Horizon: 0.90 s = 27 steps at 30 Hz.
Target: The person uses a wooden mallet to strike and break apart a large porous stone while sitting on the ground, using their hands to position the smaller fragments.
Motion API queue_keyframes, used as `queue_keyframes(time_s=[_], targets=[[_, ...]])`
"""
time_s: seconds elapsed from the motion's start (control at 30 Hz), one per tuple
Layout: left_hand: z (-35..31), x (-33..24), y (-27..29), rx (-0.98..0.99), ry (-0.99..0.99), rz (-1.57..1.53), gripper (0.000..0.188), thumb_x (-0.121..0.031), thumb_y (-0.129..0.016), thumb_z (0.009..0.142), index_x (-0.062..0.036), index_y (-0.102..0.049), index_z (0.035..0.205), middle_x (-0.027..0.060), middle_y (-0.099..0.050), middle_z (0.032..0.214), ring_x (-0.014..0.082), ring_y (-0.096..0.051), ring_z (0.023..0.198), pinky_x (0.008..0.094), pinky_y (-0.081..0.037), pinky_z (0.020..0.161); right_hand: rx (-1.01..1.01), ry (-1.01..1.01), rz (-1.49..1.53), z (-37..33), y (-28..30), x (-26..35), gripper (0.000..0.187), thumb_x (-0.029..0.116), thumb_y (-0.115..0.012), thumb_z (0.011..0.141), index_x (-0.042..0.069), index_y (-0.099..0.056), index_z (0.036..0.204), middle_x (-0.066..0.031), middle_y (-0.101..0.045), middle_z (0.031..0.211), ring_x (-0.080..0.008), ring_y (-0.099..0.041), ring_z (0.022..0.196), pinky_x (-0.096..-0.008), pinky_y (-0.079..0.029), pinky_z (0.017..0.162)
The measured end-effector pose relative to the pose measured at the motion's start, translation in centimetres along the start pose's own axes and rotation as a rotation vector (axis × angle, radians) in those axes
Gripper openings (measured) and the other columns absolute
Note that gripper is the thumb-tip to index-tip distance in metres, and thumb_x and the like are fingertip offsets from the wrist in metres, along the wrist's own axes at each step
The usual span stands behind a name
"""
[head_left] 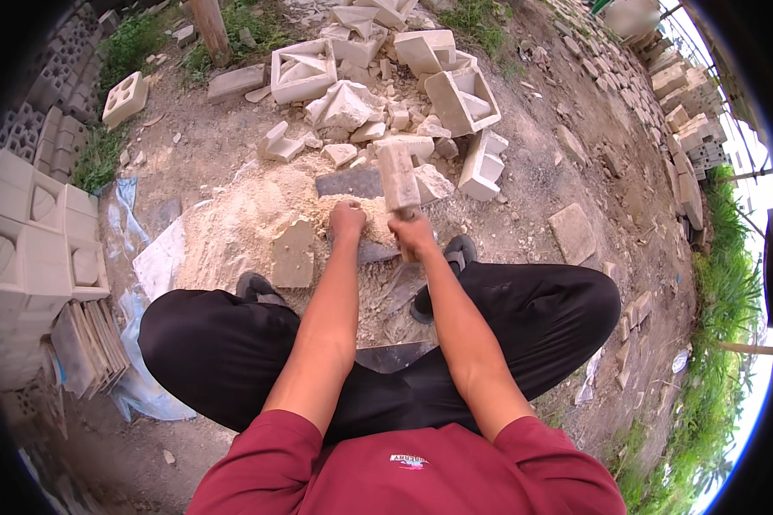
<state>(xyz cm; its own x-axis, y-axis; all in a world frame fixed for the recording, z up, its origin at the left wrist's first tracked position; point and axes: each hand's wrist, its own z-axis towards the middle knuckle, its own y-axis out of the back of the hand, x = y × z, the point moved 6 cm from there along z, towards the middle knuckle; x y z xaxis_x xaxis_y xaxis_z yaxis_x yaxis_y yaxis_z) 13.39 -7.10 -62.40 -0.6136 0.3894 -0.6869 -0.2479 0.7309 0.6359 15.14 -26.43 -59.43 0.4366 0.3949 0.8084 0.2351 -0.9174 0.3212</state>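
My right hand [413, 233] is closed round the handle of a wooden mallet [398, 176]. The mallet's pale, blocky head rises just beyond my fingers, and a bit of handle shows below them. To its left, my left hand [347, 221] is closed in a fist low over pale sandy material; whatever it may grip is hidden. A dark flat plate [349, 182] lies just beyond that fist. Nearer my left foot stands a tan rectangular board [293, 254], dusted with sand.
A heap of pale sand [232, 225] spreads at left. Beyond the hands lie broken pale blocks [348, 106]. Stacked blocks [47, 232] and thin boards [92, 348] stand at far left. A flat slab [572, 233] lies right. My shoes flank the work spot.
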Motion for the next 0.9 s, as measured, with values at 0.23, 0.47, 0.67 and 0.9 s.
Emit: queue_keyframes(time_s=[0.23,0.47,0.67,0.9], targets=[[-2.1,0.2,0.2,0.172,-0.292,0.144,0.035,-0.035,-0.075,0.074,-0.0122,-0.073,0.101,0.0162,-0.07,0.1,0.0312,-0.067,0.091,0.0389,-0.053,0.081,-0.015,-0.282,0.066,0.0,0.3,-1.9,0.023,0.016,-0.073,0.07,-0.004,-0.067,0.078,-0.0117,-0.063,0.064,-0.0206,-0.061,0.049,-0.0348,-0.051,0.047],[-2.9,-0.5,2.3,-0.04,-0.266,0.197,0.034,-0.036,-0.072,0.081,-0.0053,-0.068,0.094,0.0158,-0.062,0.107,0.0328,-0.064,0.098,0.0434,-0.051,0.084,0.053,-0.237,0.25,0.4,-0.8,-3.8,0.021,0.011,-0.071,0.072,-0.008,-0.064,0.079,-0.0119,-0.063,0.067,-0.0205,-0.061,0.049,-0.0342,-0.051,0.045],[-1.7,0.5,2.7,0.086,-0.172,0.16,0.039,-0.036,-0.071,0.082,-0.0021,-0.069,0.102,0.0171,-0.07,0.088,0.0314,-0.068,0.082,0.04,-0.052,0.075,0.05,-0.246,0.262,0.3,-1.7,-2.8,0.016,0.007,-0.07,0.075,-0.007,-0.064,0.078,-0.0107,-0.063,0.068,-0.0195,-0.062,0.051,-0.0332,-0.051,0.047],[-1.5,0.6,1.8,0.01,-0.228,-0.043,0.03,-0.027,-0.073,0.078,-0.0043,-0.074,0.097,0.0163,-0.073,0.089,0.0266,-0.071,0.081,0.0362,-0.054,0.074,0.049,-0.254,0.116,2.5,-0.9,-3.9,0.022,0.007,-0.073,0.072,-0.012,-0.063,0.075,-0.0148,-0.066,0.07,-0.0226,-0.066,0.054,-0.035,-0.052,0.046]])
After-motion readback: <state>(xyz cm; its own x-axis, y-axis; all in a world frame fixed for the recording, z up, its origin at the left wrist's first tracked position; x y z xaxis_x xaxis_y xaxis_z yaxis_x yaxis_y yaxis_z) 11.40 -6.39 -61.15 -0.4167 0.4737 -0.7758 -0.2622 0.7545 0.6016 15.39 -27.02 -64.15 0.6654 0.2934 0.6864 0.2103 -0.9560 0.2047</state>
